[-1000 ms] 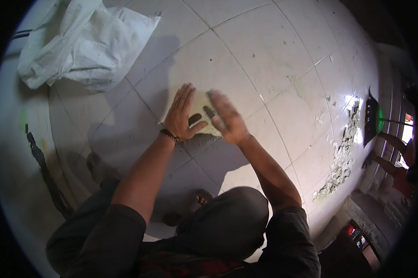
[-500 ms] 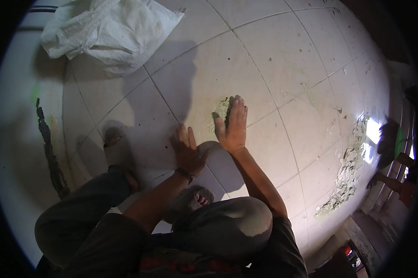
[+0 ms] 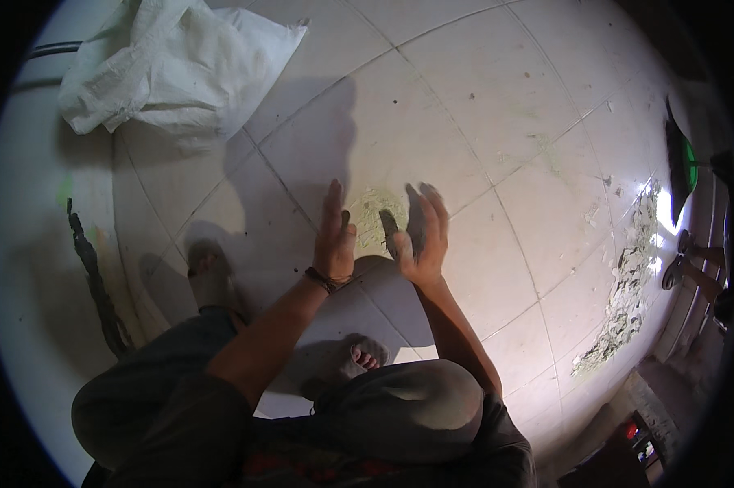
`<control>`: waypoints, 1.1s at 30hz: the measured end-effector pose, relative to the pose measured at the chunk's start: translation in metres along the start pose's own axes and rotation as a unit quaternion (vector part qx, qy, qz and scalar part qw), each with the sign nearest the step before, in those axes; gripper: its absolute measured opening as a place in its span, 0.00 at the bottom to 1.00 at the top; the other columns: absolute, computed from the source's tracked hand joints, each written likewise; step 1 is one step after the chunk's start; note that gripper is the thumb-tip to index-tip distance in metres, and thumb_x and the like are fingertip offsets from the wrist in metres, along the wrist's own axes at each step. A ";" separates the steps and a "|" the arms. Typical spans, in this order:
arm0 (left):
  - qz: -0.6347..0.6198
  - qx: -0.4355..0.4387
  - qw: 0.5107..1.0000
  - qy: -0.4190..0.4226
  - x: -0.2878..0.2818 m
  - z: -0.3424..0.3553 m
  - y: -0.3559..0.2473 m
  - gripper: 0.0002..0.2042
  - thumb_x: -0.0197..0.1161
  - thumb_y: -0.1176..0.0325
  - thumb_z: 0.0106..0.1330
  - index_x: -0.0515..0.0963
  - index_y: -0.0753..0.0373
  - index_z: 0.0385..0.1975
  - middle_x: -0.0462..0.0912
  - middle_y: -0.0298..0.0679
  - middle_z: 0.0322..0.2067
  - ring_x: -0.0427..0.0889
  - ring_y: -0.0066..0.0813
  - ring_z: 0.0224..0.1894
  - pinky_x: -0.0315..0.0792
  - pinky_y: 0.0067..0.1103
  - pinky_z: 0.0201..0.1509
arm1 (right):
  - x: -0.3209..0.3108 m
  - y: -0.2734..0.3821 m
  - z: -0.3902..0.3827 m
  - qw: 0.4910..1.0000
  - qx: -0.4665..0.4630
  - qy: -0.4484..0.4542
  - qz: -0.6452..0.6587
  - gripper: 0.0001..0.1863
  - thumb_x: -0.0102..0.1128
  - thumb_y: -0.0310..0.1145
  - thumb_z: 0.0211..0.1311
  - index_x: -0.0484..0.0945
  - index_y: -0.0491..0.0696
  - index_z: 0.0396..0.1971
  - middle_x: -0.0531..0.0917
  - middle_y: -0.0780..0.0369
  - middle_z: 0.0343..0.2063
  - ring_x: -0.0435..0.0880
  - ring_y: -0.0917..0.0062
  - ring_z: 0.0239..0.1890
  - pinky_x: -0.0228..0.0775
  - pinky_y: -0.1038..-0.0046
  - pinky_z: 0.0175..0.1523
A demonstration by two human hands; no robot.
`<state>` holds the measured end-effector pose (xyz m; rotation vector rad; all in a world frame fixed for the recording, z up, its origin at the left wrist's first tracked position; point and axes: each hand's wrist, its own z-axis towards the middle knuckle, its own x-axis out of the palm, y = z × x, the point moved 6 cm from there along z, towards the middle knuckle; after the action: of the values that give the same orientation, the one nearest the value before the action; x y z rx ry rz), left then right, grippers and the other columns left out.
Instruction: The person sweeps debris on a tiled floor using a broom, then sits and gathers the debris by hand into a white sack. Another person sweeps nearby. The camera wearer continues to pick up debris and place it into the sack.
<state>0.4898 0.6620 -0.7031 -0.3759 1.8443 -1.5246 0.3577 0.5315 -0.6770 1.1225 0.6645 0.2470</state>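
A small patch of crumbly, pale greenish debris (image 3: pixel 373 213) lies on the tiled floor between my hands. On its left, my left hand (image 3: pixel 332 242) is held edge-on, fingers stretched out, with a dark band at the wrist. My right hand (image 3: pixel 425 244) is on the other side, slightly blurred, its palm turned towards the patch and its thumb apart from the fingers. Nothing shows in either hand. The right hand casts a shadow beside its fingers and seems raised a little off the tiles.
A white woven sack (image 3: pixel 172 77) lies at the upper left, near a dark pipe (image 3: pixel 55 49). A dark crack (image 3: pixel 90 272) runs along the left wall. Broken debris (image 3: pixel 623 285) forms a long strip at the right. Beyond it are another person's feet (image 3: pixel 678 260) and a dark-and-green object (image 3: pixel 686 163).
My left hand has turned from palm-down to edge-on beside the debris patch. My right hand has shifted right, off the patch, uncovering more of it. The other person's feet now show more plainly.
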 end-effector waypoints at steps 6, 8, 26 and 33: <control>0.256 0.050 0.965 -0.031 -0.067 0.008 0.016 0.35 0.46 0.50 0.70 0.53 0.69 0.70 0.51 0.60 0.71 0.48 0.57 0.74 0.41 0.46 0.75 | 0.047 0.022 -0.003 0.951 -0.018 0.166 -0.261 0.44 0.66 0.58 0.54 0.64 0.48 0.66 0.59 0.45 0.66 0.57 0.47 0.69 0.49 0.40 0.67; 0.320 0.041 0.946 0.028 -0.076 0.006 0.025 0.36 0.47 0.48 0.69 0.53 0.67 0.71 0.48 0.61 0.71 0.44 0.60 0.74 0.36 0.51 0.74 | 0.066 0.016 0.009 0.926 -0.070 0.207 -0.309 0.42 0.63 0.63 0.54 0.67 0.50 0.63 0.61 0.47 0.66 0.58 0.50 0.68 0.50 0.41 0.66; 0.355 0.097 0.920 0.133 -0.123 0.041 -0.028 0.35 0.60 0.55 0.64 0.58 0.59 0.69 0.56 0.56 0.69 0.56 0.55 0.71 0.46 0.47 0.74 | 0.071 0.027 0.016 0.914 -0.243 0.060 -0.319 0.08 0.68 0.38 0.57 0.81 0.52 0.27 0.81 0.62 0.32 0.81 0.66 0.34 0.74 0.65 0.35; 0.517 0.376 0.757 -0.134 -0.250 0.157 -0.197 0.29 0.61 0.56 0.64 0.67 0.62 0.63 0.66 0.57 0.62 0.65 0.56 0.65 0.59 0.45 0.67 | 0.066 0.027 0.009 0.922 -0.214 0.014 -0.324 0.14 0.70 0.37 0.56 0.75 0.51 0.17 0.75 0.63 0.18 0.78 0.69 0.21 0.70 0.67 0.21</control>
<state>0.7321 0.6493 -0.4436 0.6883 0.7646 -1.1333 0.4186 0.5700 -0.6745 0.4398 0.9180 -0.1595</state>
